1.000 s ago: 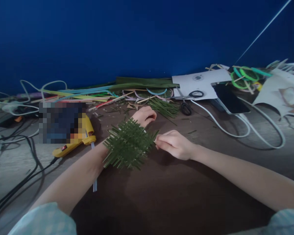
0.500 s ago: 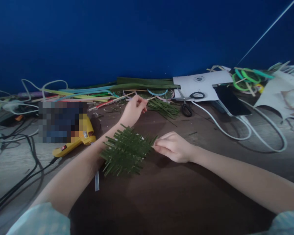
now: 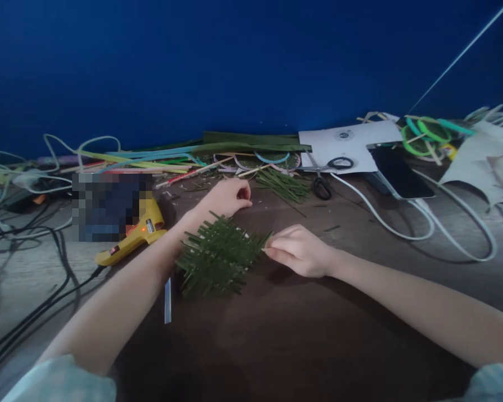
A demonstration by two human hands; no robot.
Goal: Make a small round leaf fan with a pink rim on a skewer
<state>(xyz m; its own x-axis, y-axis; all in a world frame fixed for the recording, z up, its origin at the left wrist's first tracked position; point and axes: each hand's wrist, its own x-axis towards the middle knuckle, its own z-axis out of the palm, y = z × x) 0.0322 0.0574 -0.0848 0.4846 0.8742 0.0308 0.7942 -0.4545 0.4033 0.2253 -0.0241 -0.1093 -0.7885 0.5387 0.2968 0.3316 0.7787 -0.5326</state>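
A woven mat of narrow green leaf strips (image 3: 218, 255), its loose ends sticking out all round, is held up over the dark board (image 3: 268, 346). My right hand (image 3: 299, 250) pinches its right corner between thumb and fingers. Beyond the mat, my left hand (image 3: 226, 196) has its fingers curled and a gap between thumb and forefinger, with nothing visible in it. The left forearm passes behind the mat's left edge. Nearest to the left hand, on its far right side, lies a heap of cut green strips (image 3: 283, 185). Black-handled scissors (image 3: 322, 187) rest beside that heap.
At left, a yellow glue gun (image 3: 129, 240) lies by a blurred-out object (image 3: 111, 206) and tangled cables (image 3: 61, 262). A clear stick (image 3: 168, 301) is near the left forearm. White paper (image 3: 347, 142), a phone (image 3: 404, 173) with white cables and coloured strips (image 3: 151, 159) line the back.
My left hand has drawn back from the strip heap toward me, and its thumb and forefinger have parted. My right hand still pinches the mat, almost unmoved.
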